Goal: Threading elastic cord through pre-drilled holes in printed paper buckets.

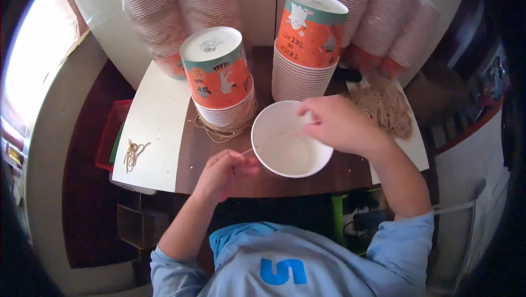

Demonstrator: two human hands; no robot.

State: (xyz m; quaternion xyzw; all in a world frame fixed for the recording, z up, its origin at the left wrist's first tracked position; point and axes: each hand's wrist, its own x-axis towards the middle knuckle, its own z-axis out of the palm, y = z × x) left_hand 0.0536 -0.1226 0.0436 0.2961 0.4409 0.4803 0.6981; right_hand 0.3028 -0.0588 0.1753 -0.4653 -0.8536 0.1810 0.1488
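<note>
A white paper bucket [290, 156] stands in front of me, its open mouth facing up and toward me. Just left of its rim, my left hand [227, 172] pinches a thin tan cord [251, 150] between thumb and fingertips. The cord runs from there across the bucket's mouth toward my right hand [339, 126]. That hand reaches over the right side of the rim, its fingers bent together at the cord; their tips are slightly blurred. Whether the cord is fixed to the bucket cannot be made out.
Upside-down stacks of orange and green printed buckets [219, 81] [309, 34] stand behind. Bagged bucket stacks [153, 15] line the back. A bundle of tan cords [383, 108] lies at right; a few loose cords [133, 154] lie at left on the table [159, 127].
</note>
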